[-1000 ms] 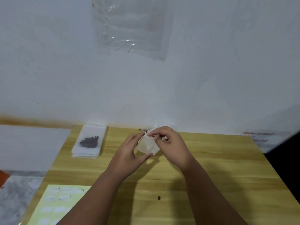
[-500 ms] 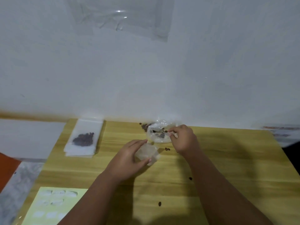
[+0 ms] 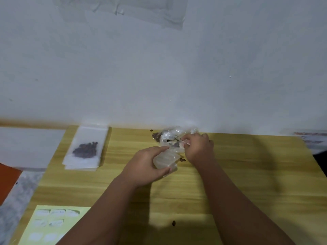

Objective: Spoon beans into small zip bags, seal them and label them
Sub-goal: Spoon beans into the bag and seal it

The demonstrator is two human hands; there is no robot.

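Left hand (image 3: pixel 145 167) fingers (image 3: pixel 159 149) curl around a small clear zip bag (image 3: pixel 165 160), holding it just above the surface (image 3: pixel 247 174). Right hand (image 3: pixel 199 149) pinches a thin spoon (image 3: pixel 184 142) at the crumpled bean bag (image 3: pixel 169 137) by the wall; filled bags (image 3: pixel 85 147) lie well left.

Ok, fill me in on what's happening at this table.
A person is bagging beans. The left hand holds a small zip bag open just above the table, while the right hand works at the bean bag by the wall, seemingly holding a small scoop. One filled bag lies on a stack at the left; a label sheet waits near the front edge.
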